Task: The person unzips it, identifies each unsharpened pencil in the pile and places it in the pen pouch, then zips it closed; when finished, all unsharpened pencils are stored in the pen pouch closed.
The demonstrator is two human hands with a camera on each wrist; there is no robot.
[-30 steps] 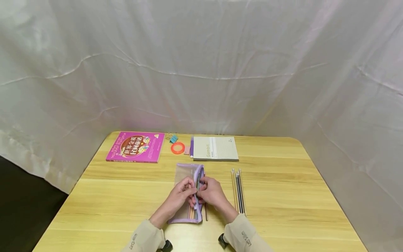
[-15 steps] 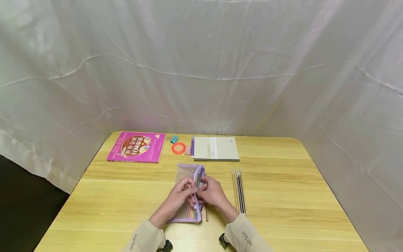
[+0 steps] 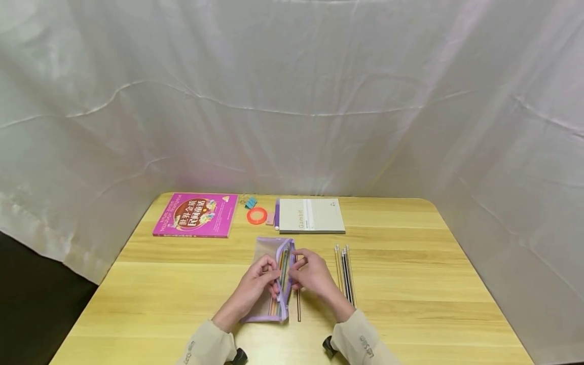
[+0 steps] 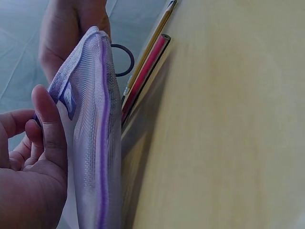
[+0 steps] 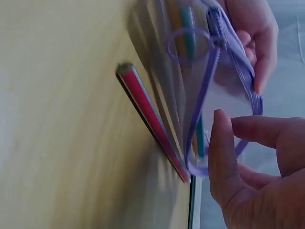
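On the worktop [image 3: 410, 279]: a lilac mesh pouch [image 3: 266, 247] lies between the two hands, its zip mouth spread apart along its right side.
Left hand [image 3: 255, 282]: at the pouch's mouth, thumb and finger pinching its near-side rim.
Right hand [image 3: 315, 274]: at the pouch's right rim, fingers loosely bent, nothing seen in their hold; whether a fingertip touches the mesh, I cannot tell.
Inside the pouch: several slim coloured pencils [image 3: 285, 261] lie lengthwise, visible through the mouth; their exact count is unclear.
Red-and-black pencil [image 5: 147, 109]: outside, just to the right of the pouch, roughly alongside it.
Pencil bundle [image 3: 348, 279]: farther right of the pouch, beyond the right hand, untouched.
Beyond the pouch: a grey notebook [image 3: 292, 215], purple pen [image 3: 277, 213] and orange ring [image 3: 248, 216], with a pink book [image 3: 196, 215] off to the far left.
Pouch progress: judging by this layout, opening is done and filling partly so.
Pencils remaining: the single red-and-black one and the bundle are still outside, and the pouch is unclosed.
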